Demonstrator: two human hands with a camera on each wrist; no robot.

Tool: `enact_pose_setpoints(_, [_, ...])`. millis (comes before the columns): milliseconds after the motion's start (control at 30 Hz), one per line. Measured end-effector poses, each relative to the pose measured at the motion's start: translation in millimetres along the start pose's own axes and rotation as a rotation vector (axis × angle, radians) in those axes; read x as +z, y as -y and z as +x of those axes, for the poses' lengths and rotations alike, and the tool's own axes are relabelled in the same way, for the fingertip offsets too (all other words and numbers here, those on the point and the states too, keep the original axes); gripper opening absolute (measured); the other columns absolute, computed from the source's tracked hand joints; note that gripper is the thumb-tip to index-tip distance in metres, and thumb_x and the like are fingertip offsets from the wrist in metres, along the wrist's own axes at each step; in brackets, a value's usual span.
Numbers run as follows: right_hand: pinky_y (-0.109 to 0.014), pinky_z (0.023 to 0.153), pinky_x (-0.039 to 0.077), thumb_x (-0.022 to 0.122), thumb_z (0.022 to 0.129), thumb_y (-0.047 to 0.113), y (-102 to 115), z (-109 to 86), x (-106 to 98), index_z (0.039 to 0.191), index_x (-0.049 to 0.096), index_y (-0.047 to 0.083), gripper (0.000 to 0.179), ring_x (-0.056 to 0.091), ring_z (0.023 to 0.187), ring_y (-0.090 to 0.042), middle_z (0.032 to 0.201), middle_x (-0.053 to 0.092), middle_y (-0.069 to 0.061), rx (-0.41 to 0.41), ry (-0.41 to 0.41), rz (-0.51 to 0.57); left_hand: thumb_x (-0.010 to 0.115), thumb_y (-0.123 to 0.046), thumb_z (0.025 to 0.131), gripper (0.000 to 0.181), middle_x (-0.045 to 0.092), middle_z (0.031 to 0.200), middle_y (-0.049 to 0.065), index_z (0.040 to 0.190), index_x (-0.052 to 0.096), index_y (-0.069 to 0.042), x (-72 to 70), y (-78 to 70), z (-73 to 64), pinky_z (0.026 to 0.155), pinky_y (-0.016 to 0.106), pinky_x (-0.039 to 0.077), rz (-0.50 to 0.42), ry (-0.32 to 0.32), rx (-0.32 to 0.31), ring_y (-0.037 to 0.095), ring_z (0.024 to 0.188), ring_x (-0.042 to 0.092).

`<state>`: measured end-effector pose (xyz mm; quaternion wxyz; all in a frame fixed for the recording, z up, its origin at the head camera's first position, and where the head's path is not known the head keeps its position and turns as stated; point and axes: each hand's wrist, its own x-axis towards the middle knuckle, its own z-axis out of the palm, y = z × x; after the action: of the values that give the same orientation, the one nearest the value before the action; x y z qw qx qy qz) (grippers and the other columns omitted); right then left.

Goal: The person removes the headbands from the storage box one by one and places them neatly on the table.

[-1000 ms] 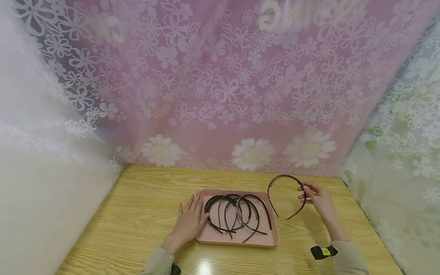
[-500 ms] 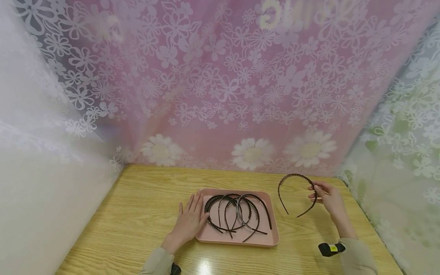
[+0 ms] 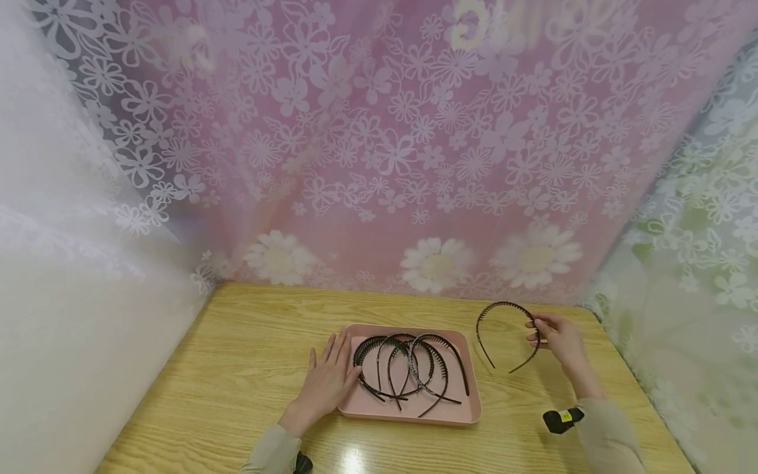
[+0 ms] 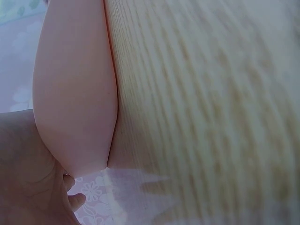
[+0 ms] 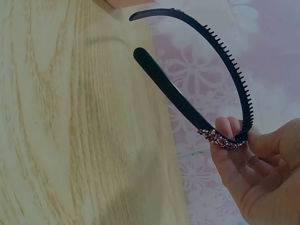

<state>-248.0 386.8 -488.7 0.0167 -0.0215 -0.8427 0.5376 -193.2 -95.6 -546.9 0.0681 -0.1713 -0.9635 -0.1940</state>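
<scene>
My right hand (image 3: 559, 339) pinches one side of a black toothed headband (image 3: 478, 329) between thumb and fingers, right of the tray. In the right wrist view the headband (image 5: 234, 70) shows comb teeth inside its arc and pink and white beads near the fingertips; its two ends point away from the hand. Several more dark headbands (image 3: 445, 375) lie overlapping in the pink tray (image 3: 408, 419). My left hand (image 3: 328, 382) rests along the tray's left edge, fingers extended. From the left wrist, the tray's side wall (image 4: 77, 84) appears against the palm.
The tray stands on a wood-grain table (image 3: 237, 368). A pink flowered curtain (image 3: 379, 164) hangs behind the table's far edge, with pale sheets at the left (image 3: 89, 296) and right (image 3: 699, 316) sides. Light glares off the table in front of the tray.
Holding the headband, my right hand moved right, away from the tray, then shifted slightly back left. The left hand and the tray stay in place.
</scene>
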Motion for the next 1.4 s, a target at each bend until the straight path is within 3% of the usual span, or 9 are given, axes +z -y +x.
enact_pose_setpoints(233, [-0.042, 0.077, 0.062, 0.042, 0.109, 0.007, -8.4, 12.4, 6.7, 0.144, 0.038, -0.019, 0.044, 0.073, 0.080, -0.019, 0.116, 0.067, -0.028, 0.018, 0.036, -0.015, 0.051, -0.035, 0.106, 0.067, 0.023, 0.166, 0.017, 0.159, 0.028, 0.000, -0.6, -0.3, 0.4, 0.113, 0.074, 0.020, -0.002, -0.003, 0.001, 0.042, 0.150, 0.026])
enact_pose_setpoints(533, [-0.043, 0.078, 0.062, 0.040, 0.109, 0.006, -18.6, 20.6, 12.3, 0.144, 0.039, -0.019, 0.042, 0.074, 0.086, -0.024, 0.122, 0.061, -0.037, 0.066, 0.081, -0.039, 0.052, -0.033, 0.106, 0.066, 0.022, 0.166, 0.018, 0.158, 0.030, 0.002, -1.8, -2.4, -0.3, 0.113, 0.075, 0.019, -0.007, -0.004, -0.002, 0.044, 0.150, 0.025])
enact_pose_setpoints(900, [-0.036, 0.069, 0.061, 0.043, 0.110, 0.013, -30.7, 25.1, 13.0, 0.143, 0.041, -0.020, 0.046, 0.073, 0.079, -0.022, 0.112, 0.071, -0.025, 0.128, 0.142, -0.044, 0.052, -0.034, 0.106, 0.067, 0.022, 0.166, 0.018, 0.158, 0.029, 0.002, -2.1, -1.6, 0.1, 0.113, 0.075, 0.019, -0.001, -0.003, 0.005, 0.044, 0.150, 0.025])
enact_pose_setpoints(1133, [-0.034, 0.066, 0.056, 0.048, 0.109, 0.016, -35.2, 25.7, 15.1, 0.147, 0.040, -0.015, 0.050, 0.066, 0.075, -0.022, 0.113, 0.069, -0.024, 0.145, 0.137, -0.061, 0.051, -0.034, 0.106, 0.067, 0.022, 0.166, 0.017, 0.158, 0.028, 0.001, -0.5, -1.1, -0.7, 0.114, 0.074, 0.018, -0.001, 0.005, -0.005, 0.043, 0.150, 0.025])
enact_pose_setpoints(1300, [-0.034, 0.065, 0.055, 0.053, 0.106, 0.014, -34.0, 26.6, 15.0, 0.144, 0.045, -0.014, 0.048, 0.064, 0.074, -0.024, 0.102, 0.070, -0.022, 0.120, 0.097, -0.173, 0.051, -0.035, 0.106, 0.067, 0.021, 0.167, 0.017, 0.159, 0.028, 0.001, -1.2, -1.2, -0.7, 0.114, 0.074, 0.018, 0.001, 0.007, -0.004, 0.043, 0.151, 0.024])
enact_pose_setpoints(1400, [-0.036, 0.069, 0.054, 0.055, 0.105, 0.013, -32.8, 27.5, 15.3, 0.140, 0.051, -0.013, 0.043, 0.066, 0.081, -0.027, 0.103, 0.071, -0.025, 0.105, 0.072, -0.273, 0.051, -0.035, 0.106, 0.067, 0.021, 0.167, 0.017, 0.159, 0.028, 0.001, -1.1, -0.8, -0.8, 0.114, 0.074, 0.018, 0.002, 0.009, -0.004, 0.043, 0.151, 0.024])
